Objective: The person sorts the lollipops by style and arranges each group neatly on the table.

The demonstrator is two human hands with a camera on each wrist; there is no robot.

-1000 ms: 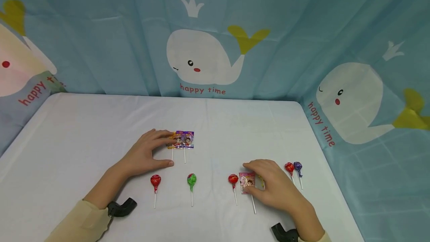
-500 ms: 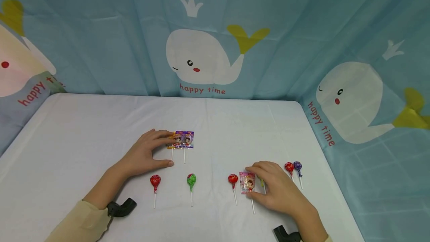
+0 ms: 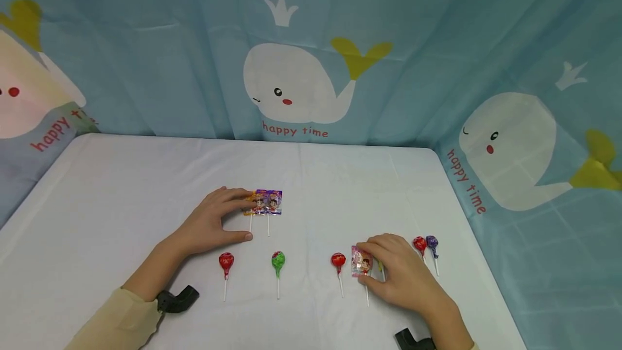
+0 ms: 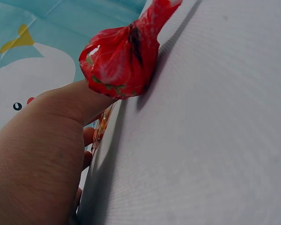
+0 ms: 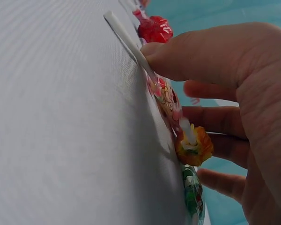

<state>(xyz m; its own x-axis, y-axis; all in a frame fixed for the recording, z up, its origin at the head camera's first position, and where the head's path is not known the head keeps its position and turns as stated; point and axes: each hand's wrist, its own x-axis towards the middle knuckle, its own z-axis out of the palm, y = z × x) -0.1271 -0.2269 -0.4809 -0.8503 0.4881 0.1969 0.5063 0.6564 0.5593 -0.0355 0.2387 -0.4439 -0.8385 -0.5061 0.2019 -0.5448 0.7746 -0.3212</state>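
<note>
Trainee: State the surroundings and the surface.
Technician: A blue curtain printed with white whales stands behind and to the right of the green ball lollipop. A white-covered table supports it.

Trainee: State the condition of each grip.
Technician: The left hand, beyond and left of the green one, rests its fingers on a flat-packet group, orange and purple; its thumb stands apart from the fingers. The right hand, to the right, pinches the pink flat-packet lollipop between thumb and forefinger.

Trainee: State progress.
Technician: In my judgement, partway. The flat-packet group lies together, as do a red lollipop and purple lollipop at far right. The pink item remains to be released. Single items are the green ball, the left red lollipop and the near-right red lollipop. A yellow lollipop, right of the pink one, is partly hidden; its final placement cannot be confirmed.
</note>
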